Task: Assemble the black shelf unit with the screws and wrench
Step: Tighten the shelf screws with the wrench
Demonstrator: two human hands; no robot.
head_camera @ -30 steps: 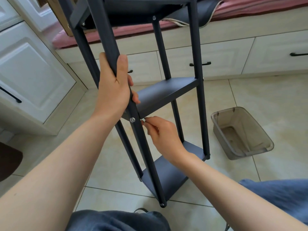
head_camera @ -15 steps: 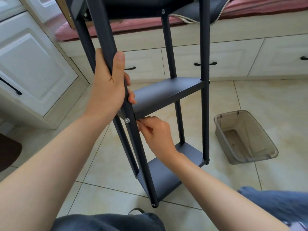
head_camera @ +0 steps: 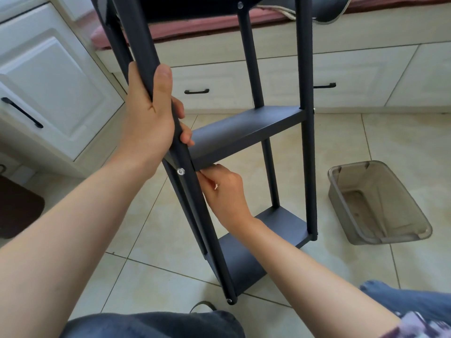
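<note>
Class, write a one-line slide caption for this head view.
Left hand grips the shelf unit's post; right hand pinches beside its screw.

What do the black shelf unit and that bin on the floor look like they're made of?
Black shelf unit: probably metal with a matte dark coating; thin flat shelves, round tube legs, an even dull sheen. Bin: smoky translucent plastic, since the floor shows faintly through its walls.

- Glossy beige tiled floor [head_camera: 402, 147] reflected daylight.
- Cream panelled cabinets with black bar handles [head_camera: 275, 84] lined the wall.
- A pink cushion [head_camera: 207, 25] topped them.
- A dark brown mat [head_camera: 17, 208] lay left.
</note>
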